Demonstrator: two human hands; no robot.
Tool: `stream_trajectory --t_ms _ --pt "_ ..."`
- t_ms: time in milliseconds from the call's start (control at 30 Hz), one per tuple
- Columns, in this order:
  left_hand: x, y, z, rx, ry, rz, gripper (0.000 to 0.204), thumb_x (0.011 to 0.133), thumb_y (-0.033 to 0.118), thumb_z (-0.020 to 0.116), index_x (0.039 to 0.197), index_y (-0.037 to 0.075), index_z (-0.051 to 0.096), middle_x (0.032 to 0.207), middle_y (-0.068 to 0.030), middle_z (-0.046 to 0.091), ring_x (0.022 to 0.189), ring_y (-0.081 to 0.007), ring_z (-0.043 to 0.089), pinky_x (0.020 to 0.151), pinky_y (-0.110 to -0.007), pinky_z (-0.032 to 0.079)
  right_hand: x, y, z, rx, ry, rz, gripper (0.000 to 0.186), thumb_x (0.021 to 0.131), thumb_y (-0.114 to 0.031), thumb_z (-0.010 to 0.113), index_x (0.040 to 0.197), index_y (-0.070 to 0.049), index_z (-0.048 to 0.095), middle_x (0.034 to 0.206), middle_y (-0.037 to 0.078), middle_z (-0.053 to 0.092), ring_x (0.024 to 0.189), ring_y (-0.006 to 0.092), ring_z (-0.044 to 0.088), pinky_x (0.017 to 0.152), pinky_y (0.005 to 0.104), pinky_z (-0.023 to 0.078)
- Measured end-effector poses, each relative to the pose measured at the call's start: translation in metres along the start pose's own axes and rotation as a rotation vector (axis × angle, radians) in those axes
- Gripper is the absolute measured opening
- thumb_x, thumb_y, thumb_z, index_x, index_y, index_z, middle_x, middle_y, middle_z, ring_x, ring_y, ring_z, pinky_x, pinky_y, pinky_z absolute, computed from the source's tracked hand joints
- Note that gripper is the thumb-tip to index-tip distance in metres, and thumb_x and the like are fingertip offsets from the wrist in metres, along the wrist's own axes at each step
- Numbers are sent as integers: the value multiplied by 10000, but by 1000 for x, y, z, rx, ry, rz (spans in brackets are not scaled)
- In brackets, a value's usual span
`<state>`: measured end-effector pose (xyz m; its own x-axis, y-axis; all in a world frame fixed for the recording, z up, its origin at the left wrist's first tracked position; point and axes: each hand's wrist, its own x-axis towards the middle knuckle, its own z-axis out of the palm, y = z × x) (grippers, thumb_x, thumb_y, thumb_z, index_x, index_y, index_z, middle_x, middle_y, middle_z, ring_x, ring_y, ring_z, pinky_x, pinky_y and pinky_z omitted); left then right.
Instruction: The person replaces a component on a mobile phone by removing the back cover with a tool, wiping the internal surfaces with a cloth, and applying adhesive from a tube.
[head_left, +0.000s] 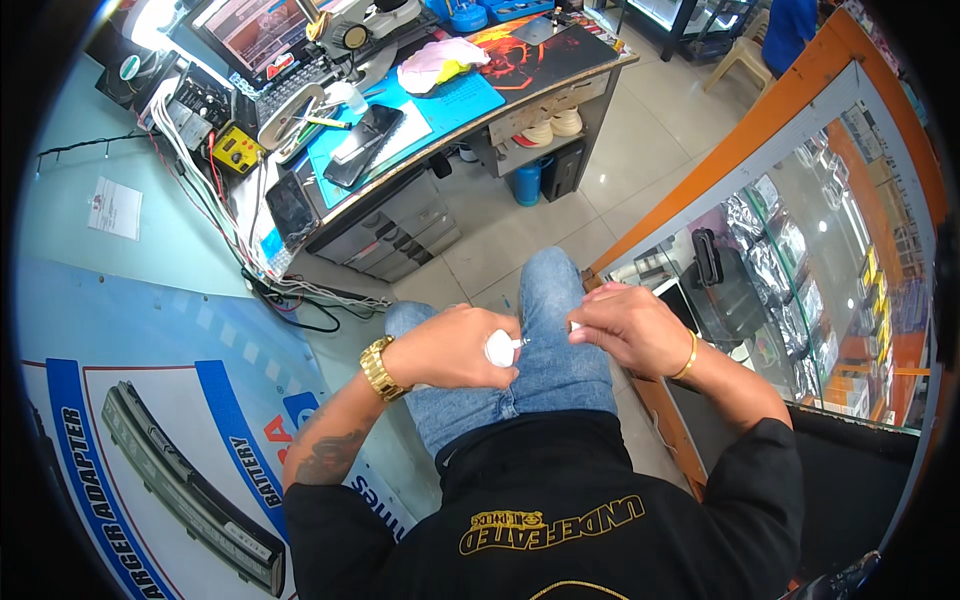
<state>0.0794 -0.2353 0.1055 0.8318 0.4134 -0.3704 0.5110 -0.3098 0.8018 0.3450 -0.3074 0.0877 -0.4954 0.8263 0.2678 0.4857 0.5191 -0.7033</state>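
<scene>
Hands (455,345) (625,325) meet over lap, left grip on white bottle (500,348).

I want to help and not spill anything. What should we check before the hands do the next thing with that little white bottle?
1. Left hand grips the small white bottle: ok.
2. Bottle nozzle points toward the right hand: ok.
3. Right hand pinches a small white piece near the nozzle: ok, though what it is, cannot tell.
4. Nozzle and piece touching: cannot tell, too small.
5. Work held over a bench: not ok, it hangs above the blue jeans.
6. Bottle open or capped: cannot tell.
</scene>
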Motion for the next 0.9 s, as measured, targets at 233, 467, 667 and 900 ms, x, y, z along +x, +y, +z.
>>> stream_trajectory --t_ms 233,467,667,900 --pt "4 6 -2 -24 59 71 277 782 268 763 928 52 670 824 -130 728 796 -325 715 747 -395 549 0 -6 -2 428 -116 246 186 934 -161 723 1081 -48 724 844 120 731 796 273 711 826 354 526" --pt "5 0 5 -132 194 287 214 812 195 808 916 88 654 807 -78 703 769 -308 691 725 -391 528 7 -22 -1 366 -15 100 250 912 -186 749 1125 -56 724 843 121 729 793 310 705 818 377 543" --pt "1 3 8 -35 246 314 199 797 180 803 920 112 664 810 -45 694 794 -274 683 802 -371 487 15 -36 -2 73 26 -95 293 865 -204 785 1117 -68 721 820 101 716 793 299 697 856 415 563" --pt "-1 6 11 0 262 296 199 776 157 789 908 102 651 818 -51 696 804 -292 682 799 -387 497 18 -37 2 43 45 -157 333 863 -219 780 1127 -35 694 768 96 687 758 289 689 850 394 564"
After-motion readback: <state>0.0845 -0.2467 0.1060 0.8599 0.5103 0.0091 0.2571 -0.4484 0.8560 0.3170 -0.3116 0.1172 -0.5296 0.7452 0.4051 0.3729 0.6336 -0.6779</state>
